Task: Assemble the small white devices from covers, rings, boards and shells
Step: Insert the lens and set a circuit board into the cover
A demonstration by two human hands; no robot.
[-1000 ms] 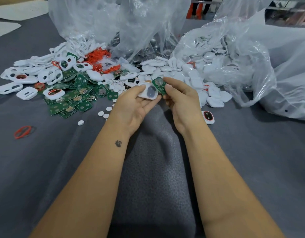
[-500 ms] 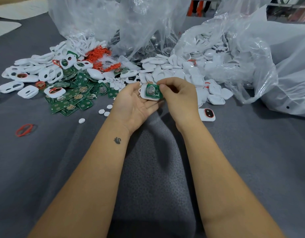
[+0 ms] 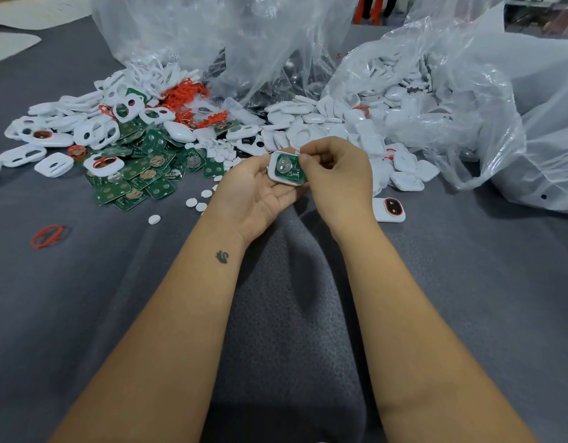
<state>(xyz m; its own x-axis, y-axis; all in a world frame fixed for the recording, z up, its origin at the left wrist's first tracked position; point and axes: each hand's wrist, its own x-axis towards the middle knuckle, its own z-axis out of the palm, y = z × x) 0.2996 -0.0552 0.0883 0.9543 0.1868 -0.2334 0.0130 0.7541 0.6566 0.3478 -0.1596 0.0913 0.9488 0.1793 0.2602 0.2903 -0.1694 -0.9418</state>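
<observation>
My left hand (image 3: 257, 193) lies palm up and cradles a white cover (image 3: 274, 177) with a green board (image 3: 288, 167) seated in it. My right hand (image 3: 337, 177) has its fingers curled and its thumb and fingertips press on the board's right edge. A pile of green boards (image 3: 148, 174) lies to the left, with white covers (image 3: 52, 135) and red rings (image 3: 183, 94) behind it. White shells (image 3: 337, 123) spill from a bag straight ahead. One finished white device (image 3: 389, 210) with a red ring lies right of my right hand.
Clear plastic bags (image 3: 468, 91) stand across the back and right of the grey cloth-covered table (image 3: 84, 298). A loose red ring (image 3: 48, 235) lies at the left. Small white discs (image 3: 196, 204) are scattered near my left wrist.
The board was held apart beside the cover by my right hand; now it sits inside the cover in my left palm, and my right fingers press on it.
</observation>
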